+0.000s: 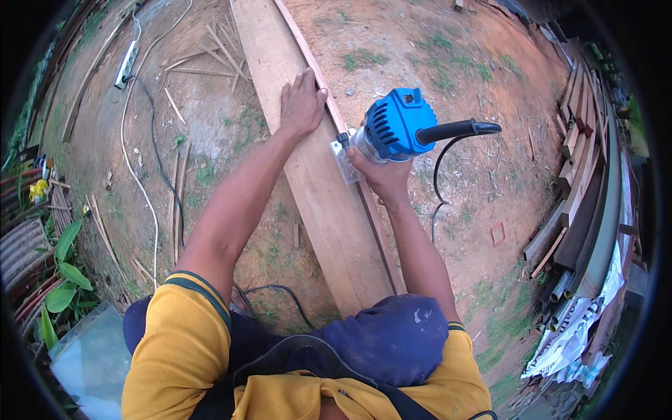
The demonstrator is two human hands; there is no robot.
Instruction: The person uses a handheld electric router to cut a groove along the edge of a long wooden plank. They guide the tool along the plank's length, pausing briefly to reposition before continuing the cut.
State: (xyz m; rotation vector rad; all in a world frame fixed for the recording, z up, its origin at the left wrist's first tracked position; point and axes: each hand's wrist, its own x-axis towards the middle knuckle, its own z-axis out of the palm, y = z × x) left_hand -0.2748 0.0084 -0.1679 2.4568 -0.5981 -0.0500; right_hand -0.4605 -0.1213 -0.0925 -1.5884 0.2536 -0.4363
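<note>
Right hand (385, 175) grips router (397, 126) at right edge of plank (332, 224)
Plank slants away leftward; left hand (303, 105) open, farther along

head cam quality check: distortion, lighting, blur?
Head view: black vignette at the rim, long grey length at right bowed, likely by the fisheye; head view: light looks diffuse, no hard shadows around the left hand; head view: blue power tool reads fairly clear, no obvious motion blur.

Yellow shirt (175, 357), green-striped cuffs (203, 294), navy trousers (381, 339)
</note>
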